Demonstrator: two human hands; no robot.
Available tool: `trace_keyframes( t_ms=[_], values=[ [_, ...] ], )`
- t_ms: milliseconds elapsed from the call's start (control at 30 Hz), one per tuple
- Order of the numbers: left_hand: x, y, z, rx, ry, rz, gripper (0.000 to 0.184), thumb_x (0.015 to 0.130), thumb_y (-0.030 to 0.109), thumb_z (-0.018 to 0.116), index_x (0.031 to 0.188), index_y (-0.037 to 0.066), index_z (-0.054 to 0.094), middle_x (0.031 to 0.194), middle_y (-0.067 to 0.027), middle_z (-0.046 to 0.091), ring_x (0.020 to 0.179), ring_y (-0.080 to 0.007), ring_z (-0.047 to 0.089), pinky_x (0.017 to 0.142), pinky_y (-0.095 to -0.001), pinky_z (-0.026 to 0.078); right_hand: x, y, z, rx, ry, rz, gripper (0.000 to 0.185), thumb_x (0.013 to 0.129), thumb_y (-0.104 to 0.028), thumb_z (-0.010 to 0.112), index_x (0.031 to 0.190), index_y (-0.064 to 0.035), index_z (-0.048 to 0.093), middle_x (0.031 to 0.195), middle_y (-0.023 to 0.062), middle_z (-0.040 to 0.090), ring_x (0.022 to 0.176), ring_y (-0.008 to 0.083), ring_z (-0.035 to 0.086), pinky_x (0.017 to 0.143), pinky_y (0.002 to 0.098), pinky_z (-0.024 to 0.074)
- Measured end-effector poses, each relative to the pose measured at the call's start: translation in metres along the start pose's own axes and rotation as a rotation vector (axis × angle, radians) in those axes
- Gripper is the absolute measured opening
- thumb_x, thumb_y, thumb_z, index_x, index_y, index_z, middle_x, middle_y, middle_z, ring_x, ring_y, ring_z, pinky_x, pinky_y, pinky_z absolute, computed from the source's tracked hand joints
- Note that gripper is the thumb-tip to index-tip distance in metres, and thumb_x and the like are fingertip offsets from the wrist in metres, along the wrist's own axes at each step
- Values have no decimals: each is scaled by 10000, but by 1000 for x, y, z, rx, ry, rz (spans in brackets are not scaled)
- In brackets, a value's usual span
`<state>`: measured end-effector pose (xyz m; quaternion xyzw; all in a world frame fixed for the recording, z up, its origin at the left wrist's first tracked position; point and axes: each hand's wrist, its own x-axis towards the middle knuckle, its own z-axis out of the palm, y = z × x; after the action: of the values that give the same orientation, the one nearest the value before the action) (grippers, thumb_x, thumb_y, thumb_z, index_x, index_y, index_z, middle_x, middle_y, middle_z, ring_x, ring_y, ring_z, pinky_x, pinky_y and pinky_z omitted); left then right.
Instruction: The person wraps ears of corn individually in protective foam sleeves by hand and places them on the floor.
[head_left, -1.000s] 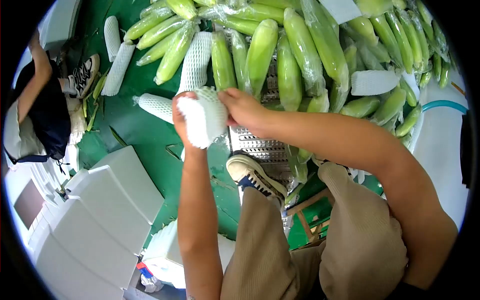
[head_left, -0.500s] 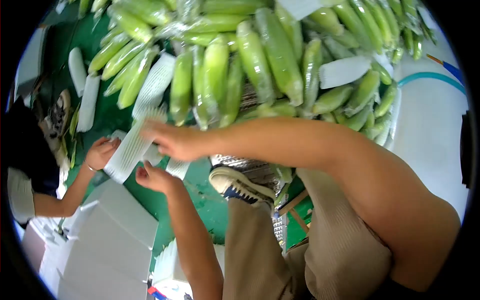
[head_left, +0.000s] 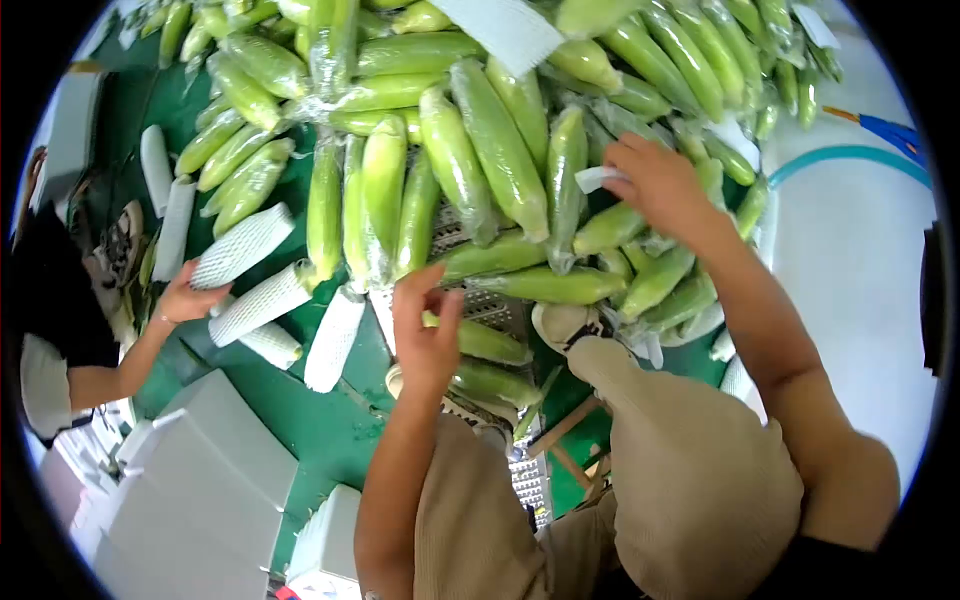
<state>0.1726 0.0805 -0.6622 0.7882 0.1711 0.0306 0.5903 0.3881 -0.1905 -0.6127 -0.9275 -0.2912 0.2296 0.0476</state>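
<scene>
Green ears of corn [head_left: 500,150], wrapped in clear plastic film, lie in a pile before me. My right hand [head_left: 660,190] is over the right part of the pile, its fingers closed on a white foam sleeve [head_left: 597,178]; most of the sleeve is hidden by the hand. Nearer to me, my left hand [head_left: 425,330] is open, thumb and fingers apart with nothing between them, beside a wrapped ear of corn [head_left: 485,342]. Left of it, a corn ear in a white foam net sleeve [head_left: 337,338] lies on the green floor.
A co-worker's hand [head_left: 187,297] at the left holds a sleeved ear [head_left: 243,245], with more sleeved ears [head_left: 262,305] beside it. A white foam box [head_left: 215,480] stands lower left. At right are a teal hose [head_left: 850,153] and a blue-handled tool [head_left: 890,135].
My right hand has moved right, away from the sleeved corn at the left, and now grips a foam sleeve. My left hand has shifted right, towards the corn. The co-worker now holds a sleeved ear.
</scene>
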Motion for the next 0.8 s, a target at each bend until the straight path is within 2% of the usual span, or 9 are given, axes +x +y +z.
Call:
trace_keyframes(
  t_ms=[33,100,167,300,367,433,533,633,800],
  values=[
    [6,29,5,6,6,85,367,863,-71,655,1209,34,591,1194,-84,529,825,-118,595,720,-243,493,-6,-24,-5,162,-28,27,525,824,-129,684,1324,-109,525,969,90,590,904,267,585,764,394,486],
    [2,49,5,-85,-284,81,469,852,-76,660,1293,40,550,1269,-90,499,849,-124,607,703,-245,507,-21,-114,4,1179,-275,-133,484,894,-124,621,1355,-94,477,960,63,583,867,203,574,772,358,482],
    [-7,27,8,-324,-115,-89,621,805,-78,717,1374,57,508,1383,-73,447,806,-118,580,698,-244,521,-16,-145,52,1564,-232,-167,435,960,-155,561,1373,-79,448,967,39,580,848,137,553,767,314,478],
    [-26,21,-25,-727,-173,-515,548,862,-88,630,1369,19,452,1231,-102,585,886,-147,635,663,-289,575,-14,-158,49,1979,-739,-24,523,985,-144,539,1470,-78,356,1069,29,573,912,101,563,798,298,476],
    [-34,9,-25,-727,5,-395,475,909,-61,589,1368,2,481,1148,-88,630,906,-181,664,701,-297,583,-11,-166,65,2198,-985,-55,523,997,-163,533,1478,-80,345,1075,37,573,915,103,567,798,295,478],
    [-39,9,-28,-726,103,-530,344,950,-12,582,1294,9,572,1167,-69,613,949,-170,646,807,-308,546,-10,-177,73,2007,-902,2,590,971,-202,621,1484,-96,349,1054,36,571,912,119,569,801,296,487],
    [-56,-36,-25,-288,78,-262,271,934,-45,563,1200,-14,603,1241,-49,514,1033,-153,601,843,-292,520,-9,-190,104,1449,-635,-112,693,901,-206,732,1483,-116,367,1060,33,567,899,123,566,793,285,493],
    [-63,-38,-26,-445,219,-431,186,906,-40,621,1087,0,602,1096,-59,593,925,-150,624,792,-280,531,-18,-210,131,1558,-525,-42,712,892,-189,739,1494,-133,364,1025,42,575,874,119,570,741,276,501],
    [-69,-50,-39,-490,218,-589,192,847,-6,738,951,25,579,1040,-97,652,813,-136,656,646,-266,530,-19,-213,112,1692,-1057,143,767,939,-190,682,1518,-140,181,1026,125,630,795,202,673,704,347,581]
  ],
)
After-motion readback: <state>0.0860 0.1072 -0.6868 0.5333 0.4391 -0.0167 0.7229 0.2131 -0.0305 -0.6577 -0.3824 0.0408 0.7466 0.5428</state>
